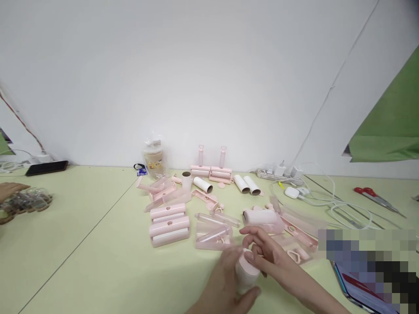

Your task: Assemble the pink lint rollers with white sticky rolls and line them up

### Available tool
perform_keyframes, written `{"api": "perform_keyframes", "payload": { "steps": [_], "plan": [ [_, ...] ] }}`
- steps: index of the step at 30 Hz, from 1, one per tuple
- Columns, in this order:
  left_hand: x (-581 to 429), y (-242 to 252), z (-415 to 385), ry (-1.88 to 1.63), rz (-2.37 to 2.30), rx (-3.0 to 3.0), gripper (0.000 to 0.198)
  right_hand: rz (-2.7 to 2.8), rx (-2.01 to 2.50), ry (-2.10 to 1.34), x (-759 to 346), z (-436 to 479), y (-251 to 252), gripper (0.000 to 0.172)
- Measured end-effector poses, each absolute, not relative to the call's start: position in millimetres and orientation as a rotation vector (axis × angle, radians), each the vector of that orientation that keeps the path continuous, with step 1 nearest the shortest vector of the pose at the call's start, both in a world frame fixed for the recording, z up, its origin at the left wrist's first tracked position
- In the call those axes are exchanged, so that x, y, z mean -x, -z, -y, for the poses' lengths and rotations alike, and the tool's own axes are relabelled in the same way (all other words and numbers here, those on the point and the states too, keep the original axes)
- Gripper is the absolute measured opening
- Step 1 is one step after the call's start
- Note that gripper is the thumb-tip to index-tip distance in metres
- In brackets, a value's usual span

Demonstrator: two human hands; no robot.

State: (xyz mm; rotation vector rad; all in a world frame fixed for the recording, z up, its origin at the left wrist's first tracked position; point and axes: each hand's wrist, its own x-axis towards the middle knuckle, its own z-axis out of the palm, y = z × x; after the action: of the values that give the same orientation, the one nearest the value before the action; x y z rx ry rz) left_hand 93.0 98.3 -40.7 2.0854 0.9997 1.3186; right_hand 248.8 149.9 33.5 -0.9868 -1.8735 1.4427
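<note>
In the front centre my left hand (pixel 225 279) is wrapped round a white lint roll (pixel 248 283) that stands tilted, its end toward me. A pink round cap (pixel 246 263) lies on the top end of the roll. My right hand (pixel 266 253) rests its thumb on this cap, with the fingers curled beside it. Just beyond the hands are clear plastic tubes (pixel 214 233) on a pink tray-like casing (pixel 204 244). A wrapped white roll (pixel 263 218) lies behind my right hand. To the left sit two pink lint roller cases (pixel 170 231) with white rolls inside.
Two assembled pink rollers (pixel 221 174) stand by the wall near bare white rolls (pixel 203 185). A bagged cup (pixel 155 161) is left of them. White cables (pixel 334 205), red-handled scissors (pixel 379 200) and a phone (pixel 356 288) lie right. Another person's hand (pixel 11 190) shows far left.
</note>
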Motion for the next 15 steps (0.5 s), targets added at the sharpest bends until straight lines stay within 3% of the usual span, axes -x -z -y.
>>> {"api": "perform_keyframes", "payload": {
  "steps": [5, 8, 15],
  "plan": [
    [-91, 25, -96, -1.173, -1.118, -2.223, 0.048, 2.145, 1.202, -0.852, -226, -217, -42, 0.026],
    [-91, 22, -96, -1.139, -1.123, -2.228, 0.048, 2.218, 1.242, -0.771, -192, -272, -38, 0.016],
    [-91, 25, -97, -1.249, -1.134, -2.259, 0.053, 2.325, 1.407, -0.787, -143, -330, -12, 0.025]
  ]
}}
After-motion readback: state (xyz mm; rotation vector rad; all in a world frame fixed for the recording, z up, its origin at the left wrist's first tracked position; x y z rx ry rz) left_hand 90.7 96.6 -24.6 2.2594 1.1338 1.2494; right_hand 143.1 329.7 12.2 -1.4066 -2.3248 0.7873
